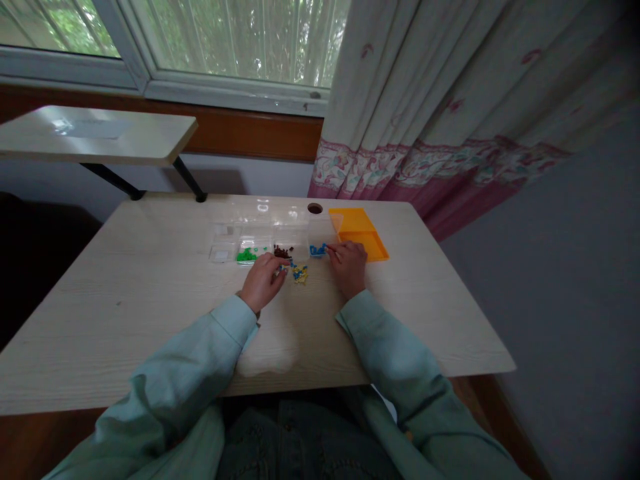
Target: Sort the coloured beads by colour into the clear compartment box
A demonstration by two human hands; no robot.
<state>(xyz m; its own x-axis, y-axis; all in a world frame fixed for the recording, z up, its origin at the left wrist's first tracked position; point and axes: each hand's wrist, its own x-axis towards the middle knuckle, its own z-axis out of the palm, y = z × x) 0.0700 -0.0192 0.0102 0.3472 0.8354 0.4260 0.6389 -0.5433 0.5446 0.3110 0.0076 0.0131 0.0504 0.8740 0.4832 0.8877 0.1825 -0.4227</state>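
A clear plastic organiser box (260, 230) lies on the pale wooden table (150, 300), with green pieces (246, 255), dark brown pieces (282, 252) and blue pieces (317, 250) in its front compartments. My left hand (263, 280) rests on the table just in front of the box, fingers curled in a pinch beside a small loose pile of blue and yellow pieces (300, 273). My right hand (347, 265) has its fingers pinched at the blue pieces' compartment; what it holds is too small to make out.
An orange lid (357, 233) lies to the right of the box, by my right hand. A round cable hole (315, 209) is at the table's back edge. A second tabletop (95, 135) stands behind left, under the window. Curtain hangs at the right.
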